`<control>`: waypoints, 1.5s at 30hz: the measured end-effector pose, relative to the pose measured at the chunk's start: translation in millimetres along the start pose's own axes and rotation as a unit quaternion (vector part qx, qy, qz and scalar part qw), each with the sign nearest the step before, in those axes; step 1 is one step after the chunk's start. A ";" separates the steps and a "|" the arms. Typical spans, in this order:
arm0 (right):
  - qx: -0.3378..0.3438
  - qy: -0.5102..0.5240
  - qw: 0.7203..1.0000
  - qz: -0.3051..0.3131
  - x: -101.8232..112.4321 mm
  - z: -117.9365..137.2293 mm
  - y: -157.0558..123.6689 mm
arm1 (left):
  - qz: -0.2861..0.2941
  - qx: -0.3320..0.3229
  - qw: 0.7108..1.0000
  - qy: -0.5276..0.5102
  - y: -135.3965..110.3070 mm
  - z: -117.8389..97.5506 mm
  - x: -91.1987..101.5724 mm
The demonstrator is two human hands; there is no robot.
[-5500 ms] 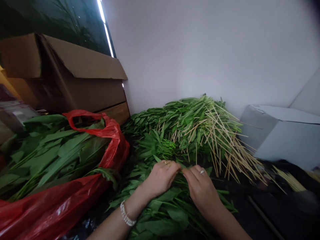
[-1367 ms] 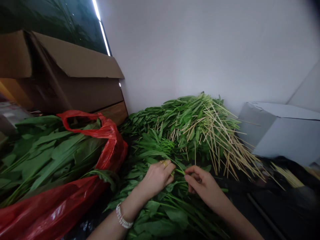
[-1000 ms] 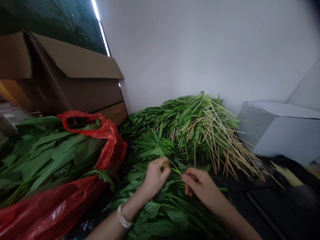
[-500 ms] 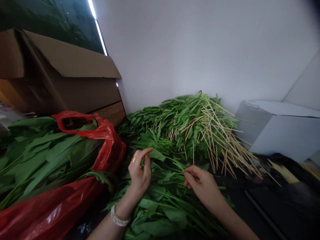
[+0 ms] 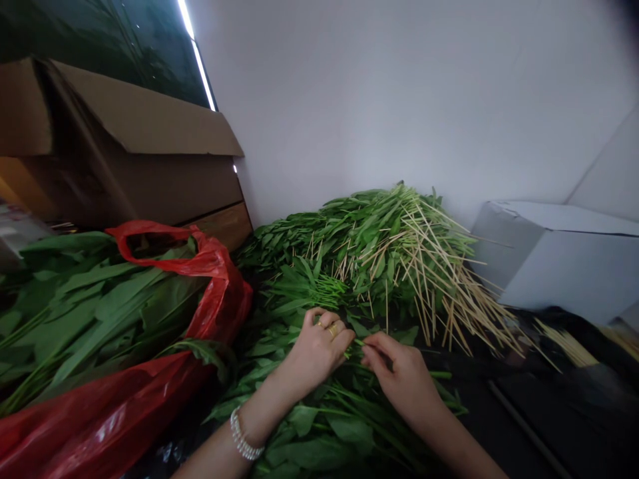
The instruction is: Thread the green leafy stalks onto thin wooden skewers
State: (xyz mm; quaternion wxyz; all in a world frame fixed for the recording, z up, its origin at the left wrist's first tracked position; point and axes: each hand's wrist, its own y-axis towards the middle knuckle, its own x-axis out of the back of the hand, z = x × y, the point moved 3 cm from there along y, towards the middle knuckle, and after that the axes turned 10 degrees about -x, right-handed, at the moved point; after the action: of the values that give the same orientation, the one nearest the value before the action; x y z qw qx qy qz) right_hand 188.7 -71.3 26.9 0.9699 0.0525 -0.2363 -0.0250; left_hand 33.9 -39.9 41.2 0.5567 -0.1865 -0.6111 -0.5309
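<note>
My left hand (image 5: pixel 323 342), with rings on its fingers and a beaded bracelet at the wrist, is closed around thin green stems of leafy greens (image 5: pixel 358 342). Close beside it, my right hand (image 5: pixel 392 366) pinches the ends of these stems between thumb and fingertips. The left palm hides most of what it holds. Beneath both hands spreads a heap of loose long-leaved greens (image 5: pixel 344 429). Just beyond lies a small bunch (image 5: pixel 327 289) with its stems lined up to the right.
A big pile of greens on thin wooden sticks (image 5: pixel 399 246) leans against the wall. At left, a red plastic bag (image 5: pixel 227 299) holds more leaves before a cardboard box (image 5: pixel 160 179). A white box (image 5: pixel 574 259) and loose sticks (image 5: pixel 569 342) are at right.
My left hand has moved right and down, turning palm downward, and now meets the stems beside my right hand. The right hand has barely shifted.
</note>
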 end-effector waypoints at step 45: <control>-0.128 0.348 0.925 0.088 5.4 -18.2 10.8 | -0.325 0.359 0.757 -0.438 -24.7 50.3 0.3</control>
State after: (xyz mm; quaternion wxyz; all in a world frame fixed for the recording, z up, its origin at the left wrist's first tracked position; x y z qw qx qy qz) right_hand 202.1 -59.3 14.5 0.9879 -0.0880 0.1175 0.0502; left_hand -10.7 -6.0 39.7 0.0480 0.0243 -0.9579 -0.2820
